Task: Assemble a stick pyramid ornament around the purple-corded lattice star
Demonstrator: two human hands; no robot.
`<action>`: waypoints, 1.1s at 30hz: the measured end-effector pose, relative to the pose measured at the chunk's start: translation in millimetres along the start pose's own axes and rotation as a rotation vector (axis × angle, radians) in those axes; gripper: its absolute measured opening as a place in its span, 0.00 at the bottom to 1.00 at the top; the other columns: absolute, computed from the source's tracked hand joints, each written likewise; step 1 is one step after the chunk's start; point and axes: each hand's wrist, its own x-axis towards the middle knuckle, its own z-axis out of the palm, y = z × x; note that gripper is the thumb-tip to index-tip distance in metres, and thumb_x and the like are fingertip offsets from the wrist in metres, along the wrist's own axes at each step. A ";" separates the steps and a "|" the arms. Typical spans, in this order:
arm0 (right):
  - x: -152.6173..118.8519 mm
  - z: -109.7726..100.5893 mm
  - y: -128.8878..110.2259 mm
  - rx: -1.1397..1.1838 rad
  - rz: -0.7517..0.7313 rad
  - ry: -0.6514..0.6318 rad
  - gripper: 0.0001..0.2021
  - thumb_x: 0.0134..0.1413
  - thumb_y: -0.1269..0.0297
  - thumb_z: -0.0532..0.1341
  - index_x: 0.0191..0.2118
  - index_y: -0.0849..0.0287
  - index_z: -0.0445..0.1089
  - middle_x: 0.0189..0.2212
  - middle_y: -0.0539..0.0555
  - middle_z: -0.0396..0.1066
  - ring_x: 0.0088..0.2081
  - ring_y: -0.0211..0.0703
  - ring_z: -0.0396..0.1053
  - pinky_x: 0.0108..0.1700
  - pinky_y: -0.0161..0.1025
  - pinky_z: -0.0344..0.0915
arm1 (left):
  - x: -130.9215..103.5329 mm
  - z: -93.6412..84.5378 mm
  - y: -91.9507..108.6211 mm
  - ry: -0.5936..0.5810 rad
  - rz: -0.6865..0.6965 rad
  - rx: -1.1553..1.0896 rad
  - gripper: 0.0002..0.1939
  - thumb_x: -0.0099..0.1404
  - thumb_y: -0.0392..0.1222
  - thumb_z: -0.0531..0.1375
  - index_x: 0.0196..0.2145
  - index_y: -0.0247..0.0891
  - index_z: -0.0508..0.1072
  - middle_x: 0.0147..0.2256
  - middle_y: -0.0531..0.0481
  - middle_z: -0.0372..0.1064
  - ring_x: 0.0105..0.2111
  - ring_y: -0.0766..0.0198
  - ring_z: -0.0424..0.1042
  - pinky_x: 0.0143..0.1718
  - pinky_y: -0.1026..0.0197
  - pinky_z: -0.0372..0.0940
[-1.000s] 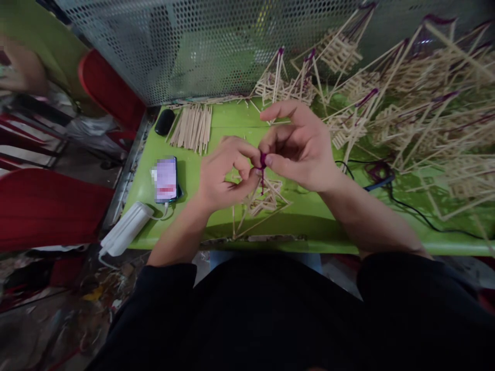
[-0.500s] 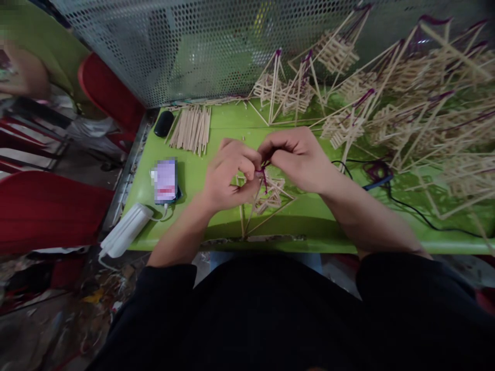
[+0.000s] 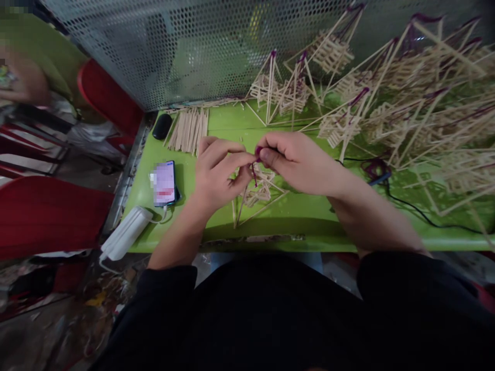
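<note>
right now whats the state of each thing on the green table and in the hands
left hand: pinching the purple tie
right hand: pinching the purple tie
purple tie: at the stick frame's top
stick frame: standing on the table
loose sticks: lying in a pile
phone: screen lit, cable plugged in
finished frames: heaped together

Two hands [image 3: 220, 172], one phone [image 3: 165, 182], one stick bundle [image 3: 188, 130], perhaps a dozen stick frames [image 3: 406, 111].

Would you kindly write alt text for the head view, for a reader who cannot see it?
Both hands, left and right, pinch purple thread at the top of a stick frame over a green table. A phone and a bundle of loose sticks lie to the left; finished frames are piled to the right.
</note>
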 end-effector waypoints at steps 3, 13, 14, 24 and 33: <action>0.5 3.6 -1.4 0.047 0.018 0.000 0.14 0.80 0.68 0.59 0.36 0.55 0.69 0.30 0.49 0.69 0.33 0.40 0.61 0.37 0.42 0.56 | -0.7 -0.8 0.6 -0.008 0.003 0.063 0.10 0.72 0.33 0.64 0.46 0.48 0.77 0.39 0.54 0.79 0.36 0.59 0.77 0.44 0.49 0.66; 2.2 7.4 6.3 0.226 0.037 0.074 0.14 0.81 0.68 0.61 0.36 0.56 0.70 0.25 0.45 0.61 0.29 0.38 0.56 0.34 0.41 0.53 | 5.5 -5.8 1.6 -0.040 -0.003 -0.137 0.04 0.78 0.40 0.63 0.43 0.49 0.75 0.38 0.53 0.75 0.38 0.54 0.73 0.46 0.46 0.64; 2.0 8.4 7.5 0.240 0.039 0.091 0.14 0.81 0.67 0.62 0.36 0.56 0.70 0.25 0.45 0.61 0.28 0.38 0.56 0.33 0.41 0.53 | 4.1 -5.7 0.4 -0.065 -0.015 -0.147 0.03 0.78 0.40 0.63 0.44 0.49 0.74 0.39 0.52 0.75 0.39 0.54 0.73 0.48 0.46 0.65; -6.0 16.7 -0.8 0.187 -0.064 0.195 0.13 0.80 0.67 0.63 0.37 0.56 0.72 0.30 0.49 0.72 0.32 0.39 0.67 0.35 0.40 0.62 | 1.6 -5.8 0.8 -0.113 -0.123 -0.075 0.07 0.73 0.33 0.64 0.43 0.45 0.73 0.38 0.55 0.78 0.40 0.57 0.78 0.48 0.48 0.70; -8.8 20.9 -5.7 0.156 -0.124 0.255 0.14 0.79 0.59 0.66 0.36 0.54 0.73 0.30 0.50 0.72 0.33 0.42 0.67 0.37 0.43 0.62 | 8.5 -17.1 -0.3 -0.133 -0.124 -0.163 0.07 0.71 0.35 0.66 0.42 0.46 0.75 0.37 0.54 0.77 0.38 0.58 0.76 0.43 0.48 0.69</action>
